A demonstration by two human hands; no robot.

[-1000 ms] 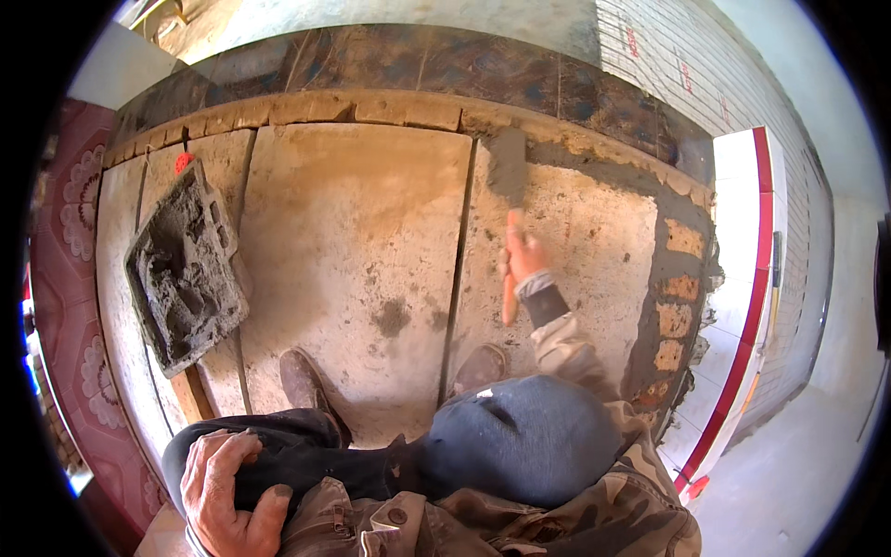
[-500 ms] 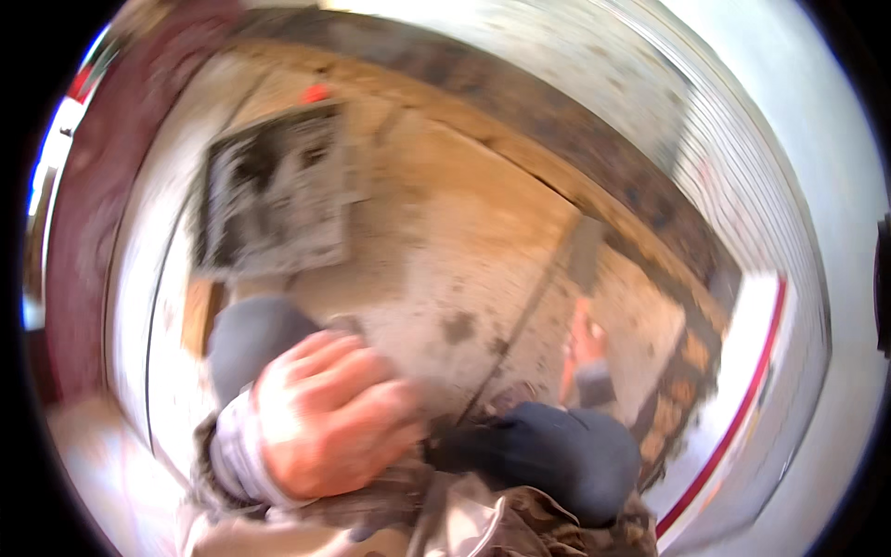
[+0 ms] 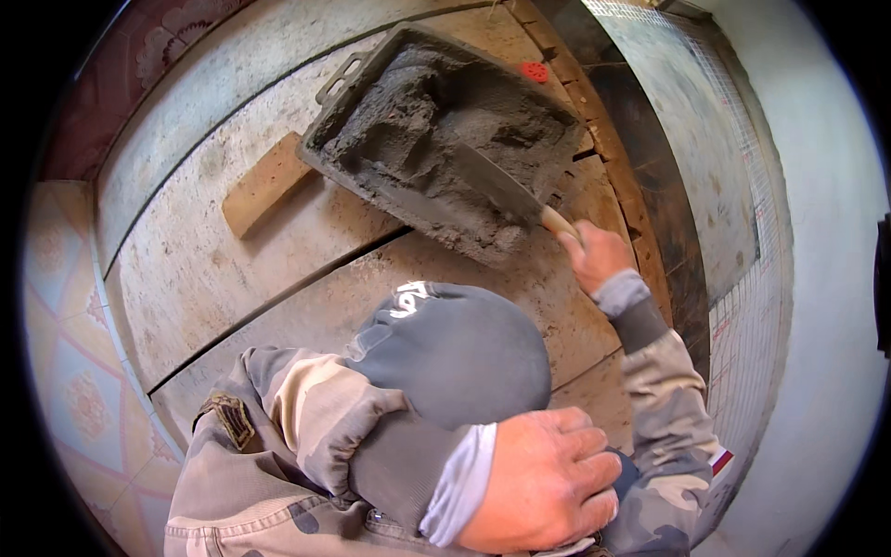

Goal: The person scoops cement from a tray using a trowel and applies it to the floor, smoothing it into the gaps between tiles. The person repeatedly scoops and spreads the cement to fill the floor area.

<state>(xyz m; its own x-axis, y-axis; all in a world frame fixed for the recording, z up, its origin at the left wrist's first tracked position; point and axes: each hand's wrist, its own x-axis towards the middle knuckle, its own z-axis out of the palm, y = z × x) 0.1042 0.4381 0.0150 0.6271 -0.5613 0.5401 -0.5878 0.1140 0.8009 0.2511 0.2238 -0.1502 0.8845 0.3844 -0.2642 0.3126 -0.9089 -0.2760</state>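
My right hand (image 3: pixel 599 255) grips the wooden handle of a trowel (image 3: pixel 501 190). Its flat blade lies in the grey mortar that fills a dark rectangular tray (image 3: pixel 339 79) on the concrete slabs (image 3: pixel 213 269). The blade's tip is sunk near the tray's near edge. My left hand (image 3: pixel 548 478) rests low in the view on my dark trouser leg, fingers curled together and holding nothing. My bent knee (image 3: pixel 455 348) in dark cloth sits between the two hands.
A short wooden block (image 3: pixel 264 186) lies under the tray's left corner. A small red object (image 3: pixel 534 71) sits beyond the tray. A low brick course (image 3: pixel 640 200) and mesh-covered wall (image 3: pixel 742 223) run along the right. Patterned tiles (image 3: pixel 65 381) lie left.
My right hand has brought the trowel away from the brick course and into the mortar tray. The view has swung towards the tray. My left hand stays on my leg.
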